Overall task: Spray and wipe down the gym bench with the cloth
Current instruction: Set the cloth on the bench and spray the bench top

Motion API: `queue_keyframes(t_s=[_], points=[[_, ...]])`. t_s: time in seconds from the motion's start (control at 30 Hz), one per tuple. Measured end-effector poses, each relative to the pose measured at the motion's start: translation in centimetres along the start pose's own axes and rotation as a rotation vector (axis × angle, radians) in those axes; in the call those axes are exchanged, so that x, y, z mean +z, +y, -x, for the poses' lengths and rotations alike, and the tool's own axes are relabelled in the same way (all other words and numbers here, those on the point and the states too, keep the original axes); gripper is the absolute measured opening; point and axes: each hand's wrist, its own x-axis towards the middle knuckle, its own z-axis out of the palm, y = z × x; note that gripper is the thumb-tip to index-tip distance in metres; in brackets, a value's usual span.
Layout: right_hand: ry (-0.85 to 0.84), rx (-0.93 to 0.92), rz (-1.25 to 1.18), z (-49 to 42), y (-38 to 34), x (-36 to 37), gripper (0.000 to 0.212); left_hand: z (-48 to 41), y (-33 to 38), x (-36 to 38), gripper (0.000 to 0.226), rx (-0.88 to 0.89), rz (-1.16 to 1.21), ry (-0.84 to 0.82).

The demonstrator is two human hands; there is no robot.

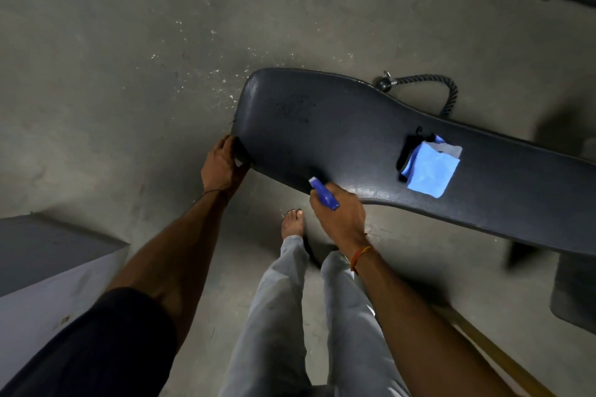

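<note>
The dark padded gym bench (354, 125) runs from the centre to the right edge. Fine droplets speckle its wide left end. My left hand (222, 164) grips the bench's near left corner. My right hand (342, 216) holds a spray bottle (324, 193) with a blue nozzle, which points up and left over the pad's near edge. A folded blue cloth (430, 170) lies on the pad to the right of my right hand, partly over a small black object (407, 151).
The floor is bare concrete. A black rope handle (432, 86) lies behind the bench. A grey box (48, 261) stands at the lower left. My bare foot (293, 222) is beneath the bench edge. A wooden stick (490, 354) lies at the lower right.
</note>
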Motion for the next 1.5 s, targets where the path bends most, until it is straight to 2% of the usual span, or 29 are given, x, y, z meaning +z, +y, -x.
queue_keyframes(t_s=[0.2,0.3,0.53,0.7,0.83,0.9,1.17,1.33,1.5], points=[[-0.123,-0.099,0.066,0.1,-0.1,1.5,0.021,-0.4,-0.6,-1.1,0.071,-0.059,0.002,-0.037],[-0.122,-0.117,0.05,-0.6,-1.4,1.3,0.025,-0.6,-0.7,-1.4,0.072,-0.047,0.011,-0.054],[0.002,-0.142,-0.045,-3.8,-5.4,0.9,0.03,-1.1,-0.1,-2.1,0.077,-0.09,0.045,-0.03],[0.125,-0.04,-0.214,-5.6,-6.9,0.0,0.027,-1.7,1.2,-1.7,0.07,-0.026,0.125,-0.071],[0.212,0.045,-0.247,-6.1,-6.1,-1.2,0.027,-2.6,1.9,-0.7,0.096,0.072,0.014,-0.19],[0.246,0.067,-0.231,-5.8,-5.0,-2.1,0.026,-2.8,2.5,0.0,0.102,0.117,-0.044,-0.198],[0.388,0.211,-0.255,-3.4,0.3,-4.8,0.024,-3.0,3.4,1.7,0.104,0.107,-0.121,-0.161],[0.318,0.18,-0.29,-1.5,2.7,-5.7,0.023,-3.3,3.5,1.8,0.104,0.096,-0.113,-0.167],[0.16,0.172,-0.142,-0.3,4.4,-5.1,0.025,-3.3,4.1,1.8,0.105,0.083,-0.122,-0.165]])
